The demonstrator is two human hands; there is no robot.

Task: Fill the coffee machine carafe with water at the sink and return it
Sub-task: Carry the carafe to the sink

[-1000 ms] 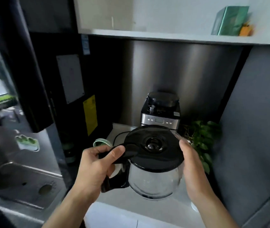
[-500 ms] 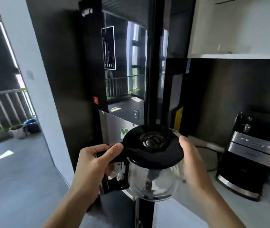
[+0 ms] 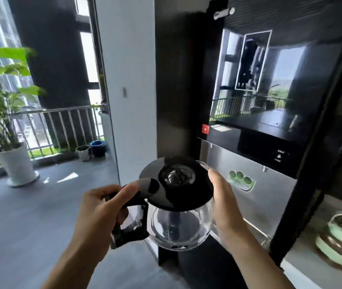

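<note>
The glass carafe [image 3: 178,224] is hanging in mid-air — black lid [image 3: 176,182] on — in front of a dark water dispenser [image 3: 270,101]. The left hand [image 3: 101,217] is clenching its handle [image 3: 128,224]; the right hand [image 3: 226,209] is cupping its side, palm against the glass.

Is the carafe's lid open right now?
No, the black lid sits closed over the glass carafe, held by the left hand and right hand.
</note>
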